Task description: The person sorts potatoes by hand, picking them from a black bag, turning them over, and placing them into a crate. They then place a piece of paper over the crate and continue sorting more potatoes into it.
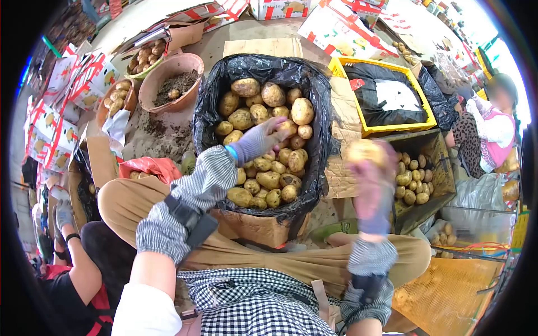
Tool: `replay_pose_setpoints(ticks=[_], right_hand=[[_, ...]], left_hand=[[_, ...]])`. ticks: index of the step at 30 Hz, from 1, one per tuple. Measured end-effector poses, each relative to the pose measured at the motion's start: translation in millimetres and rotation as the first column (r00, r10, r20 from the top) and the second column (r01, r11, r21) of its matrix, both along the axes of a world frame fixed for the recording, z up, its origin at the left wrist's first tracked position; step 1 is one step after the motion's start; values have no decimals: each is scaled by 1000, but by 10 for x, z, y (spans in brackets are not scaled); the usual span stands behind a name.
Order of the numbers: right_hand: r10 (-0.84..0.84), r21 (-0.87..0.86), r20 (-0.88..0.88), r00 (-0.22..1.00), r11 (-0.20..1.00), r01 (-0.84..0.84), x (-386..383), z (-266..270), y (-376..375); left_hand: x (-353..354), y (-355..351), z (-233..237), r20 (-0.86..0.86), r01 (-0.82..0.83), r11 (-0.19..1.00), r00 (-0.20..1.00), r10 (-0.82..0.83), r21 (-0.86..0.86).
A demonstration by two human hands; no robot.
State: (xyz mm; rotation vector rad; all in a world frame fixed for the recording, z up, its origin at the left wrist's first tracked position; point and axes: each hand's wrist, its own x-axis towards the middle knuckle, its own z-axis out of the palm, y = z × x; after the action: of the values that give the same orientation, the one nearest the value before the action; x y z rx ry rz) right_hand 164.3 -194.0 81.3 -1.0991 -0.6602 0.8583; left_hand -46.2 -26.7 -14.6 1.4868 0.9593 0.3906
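Observation:
Potatoes (269, 180) of mixed sizes fill a box lined with a black plastic bag (208, 120), right in front of me. My gloved left hand (258, 141) is over the middle of the pile, its fingers spread and touching or nearly touching a potato (287, 129). To the right of the box, my gloved right hand (374, 185) is blurred by motion and holds a large yellowish potato (365, 154) at its fingertips. Beyond that hand a dark crate (440, 193) holds smaller potatoes (413, 176).
A yellow crate (428, 124) with a black bag stands at the back right. Pink basin (150, 89) with soil, potato baskets (131, 101) and a red bag (147, 166) lie left. One person (496, 126) sits far right; another person's arm (84, 269) shows at left.

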Motion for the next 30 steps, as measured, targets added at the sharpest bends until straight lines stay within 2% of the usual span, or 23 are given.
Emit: replay_pose_setpoints(ticks=[1, 2, 3, 4, 5, 6, 8, 10, 12, 13, 14, 15, 16, 17, 18, 19, 20, 21, 22, 24, 28, 29, 30], right_hand=[[-285, 114, 639, 715, 954, 278, 192, 232, -124], [-426, 337, 865, 264, 884, 323, 476, 449, -376], [-491, 343, 814, 309, 837, 425, 769, 720, -756], [-458, 485, 860, -224, 871, 82, 1071, 1129, -1163], [-505, 590, 777, -375, 792, 156, 1277, 1402, -1631], [-686, 634, 717, 123, 715, 295, 1163, 1527, -1903], [-715, 879, 468, -520, 315, 358, 1364, 2073, -2533], [-484, 898, 439, -757, 201, 392, 1481, 2341, -3035], [-184, 870, 486, -855, 192, 453, 1622, 2392, -3357], [-98, 845, 513, -853, 229, 483, 1732, 2331, -3394], [-21, 815, 532, -847, 283, 505, 1681, 2263, -3314], [33, 756, 573, -819, 365, 543, 1671, 2111, -3221], [47, 655, 650, -759, 472, 590, 1543, 1875, -2923], [-425, 451, 880, -214, 599, 662, 1227, 1495, -2320], [-356, 193, 907, 224, 825, 531, 1371, 1066, -2180], [-150, 35, 734, 662, 982, 184, 960, 735, -1684], [12, -56, 984, 177, 967, 248, 515, 497, -1095], [145, -218, 905, 400, 965, 143, 184, 365, -742], [187, -218, 921, 341, 975, 53, 3, 27, -540], [259, -194, 871, 418, 962, -193, -396, -233, -176], [251, -101, 795, 552, 952, -288, -416, -549, 73], [325, -169, 405, 855, 945, -279, -323, -495, 61], [289, -235, -82, 954, 924, -300, -226, -471, 50]], left_hand=[[-92, 106, -231, -301, 145, 959, 951, -67, 245], [-166, 191, -455, -579, 342, 842, 814, -43, 417], [-157, 203, -650, -691, 466, 804, 716, -99, 368], [-143, 174, -803, -788, 581, 757, 598, -146, 300], [-113, 120, -896, -816, 642, 723, 544, -194, 256], [-74, 63, -997, -840, 700, 683, 486, -242, 208], [-24, 20, -1372, -853, 741, 646, 445, -272, 180], [36, -25, -1478, -874, 716, 657, 452, -177, 237], [25, 32, -1554, -843, 705, 640, 512, -162, 305], [10, 67, -1519, -688, 507, 850, 668, -283, 142], [-10, 121, -1471, -491, 300, 949, 815, -309, -98], [-30, 173, -1424, -187, 225, 864, 922, -338, -451], [-36, 118, -1228, -121, 163, 765, 946, -300, -624], [-22, 80, -1042, -32, 201, 710, 953, -301, -675], [0, 45, -864, 60, 244, 653, 955, -290, -717], [6, -7, -688, 57, 240, 655, 956, -288, -716], [1, -54, -513, 128, 314, 634, 938, -321, -707], [-3, -81, -338, 197, 381, 616, 917, -347, -689], [18, -129, -178, 182, 439, 644, 886, -427, -627], [45, -284, 301, 119, 518, 703, 837, -534, -488], [17, -64, 435, 160, 486, 703, 863, -479, -519], [19, 177, 321, -51, 348, 844, 914, -402, -408], [0, 356, 129, -245, 219, 942, 928, -281, -254]])
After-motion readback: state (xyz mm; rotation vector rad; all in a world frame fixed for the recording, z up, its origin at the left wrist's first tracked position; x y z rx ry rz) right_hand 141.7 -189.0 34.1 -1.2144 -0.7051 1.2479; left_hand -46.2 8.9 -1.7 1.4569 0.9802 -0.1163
